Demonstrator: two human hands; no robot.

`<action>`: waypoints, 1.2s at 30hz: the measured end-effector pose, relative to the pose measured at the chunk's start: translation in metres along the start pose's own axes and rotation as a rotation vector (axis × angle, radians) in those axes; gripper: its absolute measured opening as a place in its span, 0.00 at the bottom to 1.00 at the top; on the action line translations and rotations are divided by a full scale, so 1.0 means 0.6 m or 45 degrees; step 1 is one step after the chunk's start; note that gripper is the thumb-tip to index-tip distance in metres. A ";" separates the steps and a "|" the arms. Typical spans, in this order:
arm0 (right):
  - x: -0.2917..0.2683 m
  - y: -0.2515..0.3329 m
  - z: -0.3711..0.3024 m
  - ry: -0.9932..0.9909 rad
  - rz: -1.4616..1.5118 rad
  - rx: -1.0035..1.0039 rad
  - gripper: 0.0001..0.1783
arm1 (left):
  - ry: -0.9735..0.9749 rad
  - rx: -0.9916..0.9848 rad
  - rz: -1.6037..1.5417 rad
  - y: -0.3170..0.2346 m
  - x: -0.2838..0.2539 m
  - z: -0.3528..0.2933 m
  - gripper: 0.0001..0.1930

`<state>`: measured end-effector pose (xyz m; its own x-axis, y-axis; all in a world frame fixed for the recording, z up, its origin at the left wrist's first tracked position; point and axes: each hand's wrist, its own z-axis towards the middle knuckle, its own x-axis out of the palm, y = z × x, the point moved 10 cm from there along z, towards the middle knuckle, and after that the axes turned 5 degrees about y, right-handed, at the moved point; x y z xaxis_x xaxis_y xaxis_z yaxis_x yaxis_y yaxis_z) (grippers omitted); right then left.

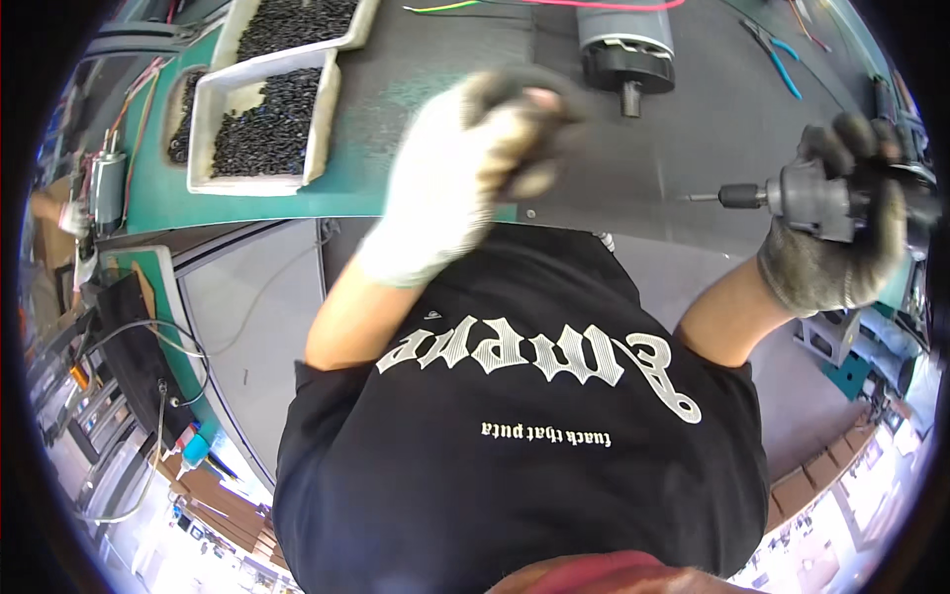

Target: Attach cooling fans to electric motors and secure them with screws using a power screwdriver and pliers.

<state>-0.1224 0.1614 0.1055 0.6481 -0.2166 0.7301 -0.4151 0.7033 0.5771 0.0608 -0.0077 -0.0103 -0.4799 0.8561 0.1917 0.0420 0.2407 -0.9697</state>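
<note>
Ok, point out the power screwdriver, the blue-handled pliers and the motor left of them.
Power screwdriver [813,200]: head view, on its grey housing.
Blue-handled pliers [783,72]: head view, on one blue handle.
Motor [625,67]: head view, on its black end.

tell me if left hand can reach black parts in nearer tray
Probably yes: nothing visible stands between the left hand and the black parts, and the nearer tray is open on top.

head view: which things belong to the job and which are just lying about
Likely part of the job:
power driver, held in the right hand
trays of small black parts
grey cylinder with a shaft

Likely just lying about:
blue-handled pliers, upper right
second grey cylinder, far left

Left hand too blurred to judge
</note>
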 end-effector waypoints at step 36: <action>-0.008 0.004 0.001 0.073 0.094 -0.102 0.13 | 0.306 -0.261 -0.727 0.084 0.181 0.028 0.10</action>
<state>-0.1266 0.1636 0.1037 0.6539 -0.1245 0.7463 -0.4125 0.7682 0.4896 -0.0041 0.0897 -0.0409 -0.2681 0.6405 0.7196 0.0159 0.7498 -0.6614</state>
